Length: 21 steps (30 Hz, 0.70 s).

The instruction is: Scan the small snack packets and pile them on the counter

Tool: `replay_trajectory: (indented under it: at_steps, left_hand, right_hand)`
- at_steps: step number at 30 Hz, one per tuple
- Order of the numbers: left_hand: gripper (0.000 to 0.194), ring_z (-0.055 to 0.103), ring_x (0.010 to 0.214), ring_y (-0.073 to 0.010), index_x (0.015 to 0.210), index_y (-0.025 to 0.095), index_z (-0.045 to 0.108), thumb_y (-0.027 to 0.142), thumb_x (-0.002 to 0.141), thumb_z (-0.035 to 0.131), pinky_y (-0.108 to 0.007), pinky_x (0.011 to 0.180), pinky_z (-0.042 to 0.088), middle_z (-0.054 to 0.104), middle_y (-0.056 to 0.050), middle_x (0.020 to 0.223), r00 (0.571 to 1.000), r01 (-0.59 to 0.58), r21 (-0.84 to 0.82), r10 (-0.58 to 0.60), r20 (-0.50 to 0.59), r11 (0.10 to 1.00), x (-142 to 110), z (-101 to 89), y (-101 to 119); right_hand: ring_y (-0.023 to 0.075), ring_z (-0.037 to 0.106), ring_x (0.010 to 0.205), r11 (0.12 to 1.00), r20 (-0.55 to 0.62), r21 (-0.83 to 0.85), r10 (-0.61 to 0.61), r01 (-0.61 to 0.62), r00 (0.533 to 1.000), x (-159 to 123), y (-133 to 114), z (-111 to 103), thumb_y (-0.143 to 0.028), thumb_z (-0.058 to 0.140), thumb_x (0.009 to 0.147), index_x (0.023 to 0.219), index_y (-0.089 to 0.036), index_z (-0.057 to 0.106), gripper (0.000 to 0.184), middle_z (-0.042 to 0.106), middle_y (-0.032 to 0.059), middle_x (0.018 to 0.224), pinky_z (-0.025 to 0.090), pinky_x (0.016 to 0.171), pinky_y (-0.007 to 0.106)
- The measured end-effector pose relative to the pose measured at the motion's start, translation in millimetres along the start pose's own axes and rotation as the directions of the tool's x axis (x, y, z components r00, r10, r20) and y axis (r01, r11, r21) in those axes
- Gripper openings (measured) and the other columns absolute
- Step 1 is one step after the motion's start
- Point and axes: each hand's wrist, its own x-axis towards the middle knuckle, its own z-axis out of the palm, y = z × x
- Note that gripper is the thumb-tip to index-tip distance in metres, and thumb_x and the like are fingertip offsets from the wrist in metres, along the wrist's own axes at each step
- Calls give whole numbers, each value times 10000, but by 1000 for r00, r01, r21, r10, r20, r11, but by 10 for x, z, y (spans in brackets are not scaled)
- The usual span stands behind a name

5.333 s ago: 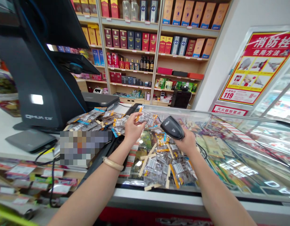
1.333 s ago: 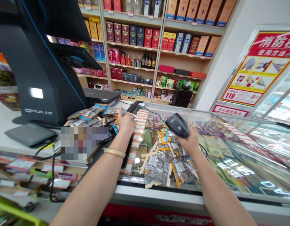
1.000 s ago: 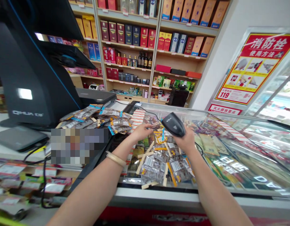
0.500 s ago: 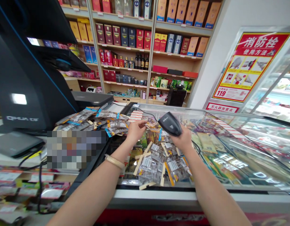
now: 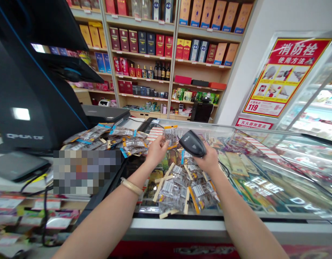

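Observation:
Pinched in my left hand (image 5: 157, 150) is a small clear snack packet (image 5: 170, 136) with orange ends, raised so that its printed side faces me. My right hand (image 5: 209, 158) is wrapped round a black barcode scanner (image 5: 193, 143), whose head points left toward the packet, a short gap apart. Below both hands, a loose pile of similar packets (image 5: 172, 192) with cream and orange edges lies on the glass counter. Left of my left hand, a second heap of packets (image 5: 114, 135) with blue and orange edges rests beside the till.
A black till terminal (image 5: 33, 97) stands at the left, with a flat grey device (image 5: 20, 165) before it. The glass-topped display case (image 5: 263, 158) stretches right. Shelves of boxes and bottles (image 5: 144, 43) stand behind. The scanner's cable (image 5: 224, 168) hangs by my right hand.
My left hand has tilted the packet upright, so its printed side now shows. The scanner has shifted slightly left and down. Both piles look unchanged.

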Motion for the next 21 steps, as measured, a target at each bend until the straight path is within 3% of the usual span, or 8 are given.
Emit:
replay_trajectory:
  at_steps: [9,14,17,21]
  left_hand:
    - [91,411,490,-120,771,201,536,284,807,550,-244,552,281,392,84,483,999,-46,82,44,32,996,-66,0,99]
    - [131,388,485,-106,740,196,543,308,804,569,-233,528,277,322,88,480,990,33,-26,-36,-137,999,-15,0,41]
    - [138,467,480,-92,834,200,507,333,871,497,-209,480,316,437,73,569,938,150,-273,-224,-265,950,77,-62,-2]
    - [113,560,468,-84,972,211,423,317,933,411,-190,414,365,557,37,720,779,232,-608,-519,-351,759,240,-250,-50]
  right_hand:
    - [236,661,650,999,79,12,51,-52,996,7,-16,7,-338,560,710,845,-220,665,208,702,48,690,462,578,287]
    - [287,698,736,999,55,-11,43,-43,998,-17,22,14,-391,581,710,952,-200,677,323,732,80,766,500,625,327]
    - [286,704,761,999,34,-16,38,-38,999,-29,31,25,-392,575,707,1002,-205,671,362,740,77,794,509,637,326]
    - [274,696,711,999,9,-21,27,-27,1000,-36,37,32,-382,570,693,949,-212,673,324,731,68,750,494,603,313]
